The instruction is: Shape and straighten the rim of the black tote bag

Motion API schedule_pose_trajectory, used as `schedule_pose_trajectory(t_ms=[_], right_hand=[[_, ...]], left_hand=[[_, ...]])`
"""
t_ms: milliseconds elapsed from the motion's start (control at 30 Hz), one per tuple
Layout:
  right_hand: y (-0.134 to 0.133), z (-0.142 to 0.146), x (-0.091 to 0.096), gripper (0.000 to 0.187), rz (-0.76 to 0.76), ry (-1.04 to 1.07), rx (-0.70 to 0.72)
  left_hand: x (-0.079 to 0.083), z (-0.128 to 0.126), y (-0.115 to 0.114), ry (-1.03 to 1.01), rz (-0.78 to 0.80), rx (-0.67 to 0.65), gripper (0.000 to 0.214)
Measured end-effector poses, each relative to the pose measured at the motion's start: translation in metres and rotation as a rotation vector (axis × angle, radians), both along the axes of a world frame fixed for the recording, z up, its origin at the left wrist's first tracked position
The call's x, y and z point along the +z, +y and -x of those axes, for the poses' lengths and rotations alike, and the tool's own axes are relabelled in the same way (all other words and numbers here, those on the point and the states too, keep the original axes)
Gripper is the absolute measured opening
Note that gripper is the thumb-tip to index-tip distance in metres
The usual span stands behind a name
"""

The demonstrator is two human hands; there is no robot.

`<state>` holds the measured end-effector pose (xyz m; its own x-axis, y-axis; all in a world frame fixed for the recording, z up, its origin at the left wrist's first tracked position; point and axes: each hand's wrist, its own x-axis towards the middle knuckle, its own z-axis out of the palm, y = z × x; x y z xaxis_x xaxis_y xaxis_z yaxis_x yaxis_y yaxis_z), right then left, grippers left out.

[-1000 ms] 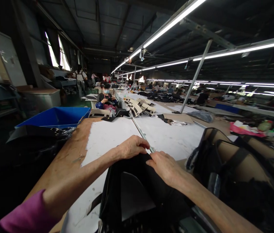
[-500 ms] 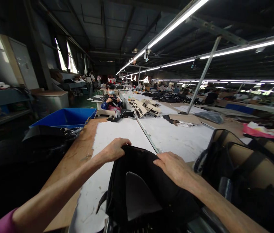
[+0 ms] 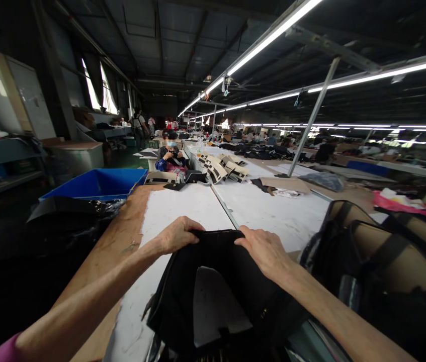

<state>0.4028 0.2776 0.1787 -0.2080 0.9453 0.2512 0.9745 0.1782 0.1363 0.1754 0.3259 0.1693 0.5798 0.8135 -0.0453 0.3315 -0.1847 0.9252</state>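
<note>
A black fabric bag, its mouth facing me, stands at the near end of the white-covered table. Pale grey shows through the opening in its middle. My left hand pinches the top edge at the left, thumb and fingers closed on the cloth. At the right end of the same edge, my right hand grips it likewise. Between the two hands the edge is stretched nearly straight. The bag's lower part runs out of the bottom of the view.
More black bags with tan insides stand at the right. A blue bin and black plastic lie left of the table. Cream-and-black cut pieces are piled farther along, near a seated person. A metal post rises at the right.
My right hand has shifted slightly left along the top edge. That edge now looks straighter, and the bag's left side has spread outward.
</note>
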Motion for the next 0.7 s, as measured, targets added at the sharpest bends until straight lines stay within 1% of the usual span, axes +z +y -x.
schedule_pose_trajectory(t_ms=[67,133,200,267,433,567,633,700], right_hand=[[0.003,0.006,0.0,0.014,-0.068,-0.016,0.058],[0.006,0.012,0.0,0.012,-0.114,-0.009,0.146],[0.01,0.015,0.001,0.017,-0.139,0.006,0.242],[0.012,0.015,0.0,0.022,-0.144,0.02,0.298],[0.017,0.014,-0.004,0.023,-0.131,0.02,0.266],[0.018,0.016,0.001,0.02,-0.088,0.008,0.221],[0.018,0.018,0.006,0.022,-0.042,-0.007,0.244],[0.016,0.02,0.01,0.023,-0.002,-0.038,0.302]], left_hand=[[0.0,-0.002,-0.001,0.009,-0.014,-0.01,0.032],[0.001,-0.002,-0.001,0.018,-0.01,-0.012,0.031],[0.001,0.0,0.0,0.018,0.005,-0.008,0.031],[0.0,0.002,0.0,0.005,0.021,-0.009,0.032],[-0.001,0.002,0.001,-0.017,0.047,-0.019,0.031],[-0.001,0.0,0.002,-0.037,0.056,-0.023,0.032],[-0.001,-0.003,0.002,-0.047,0.066,-0.039,0.033],[-0.001,-0.006,0.002,-0.067,0.07,-0.065,0.034]])
